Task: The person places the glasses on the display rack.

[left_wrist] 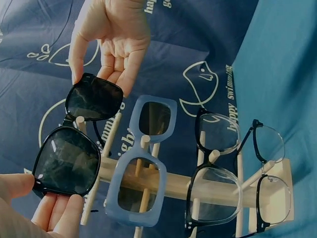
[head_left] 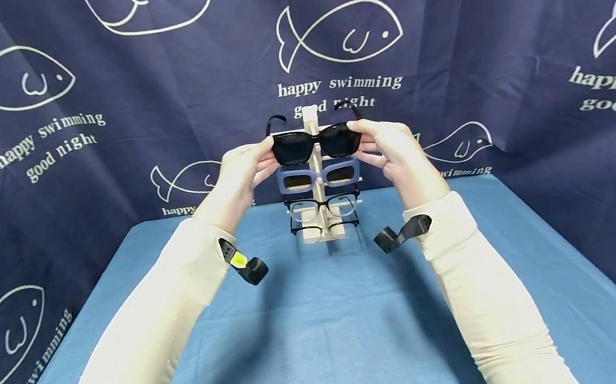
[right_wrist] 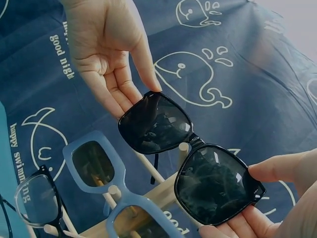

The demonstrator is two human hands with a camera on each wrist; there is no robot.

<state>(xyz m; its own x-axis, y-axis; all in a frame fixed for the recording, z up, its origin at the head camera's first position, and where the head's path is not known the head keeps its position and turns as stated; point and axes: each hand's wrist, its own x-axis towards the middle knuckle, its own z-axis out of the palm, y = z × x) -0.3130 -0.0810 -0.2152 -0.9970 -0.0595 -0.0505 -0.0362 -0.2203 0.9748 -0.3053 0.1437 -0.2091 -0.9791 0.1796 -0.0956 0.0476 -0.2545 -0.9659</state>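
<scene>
Black sunglasses [head_left: 293, 148] are at the top tier of a pale wooden glasses stand [head_left: 310, 118], their bridge by its top nose peg. My left hand [head_left: 241, 174] pinches one front corner, thumb and fingers either side of the frame. The opposite corner is pinched by my right hand [head_left: 394, 149]. In both wrist views a peg end shows at the bridge; whether the weight rests on it I cannot tell. Just below hang blue-framed sunglasses [left_wrist: 113, 193]. Under those are black-rimmed clear glasses [left_wrist: 190, 208], then half-rimmed glasses [left_wrist: 258, 198] on the lowest tier.
The stand is on a blue cloth-covered table [head_left: 328, 328]. Behind it hangs a dark blue curtain [head_left: 244, 82] with white fish drawings and lettering. Black wrist camera mounts [head_left: 251, 270] jut from both cream sleeves [head_left: 179, 291].
</scene>
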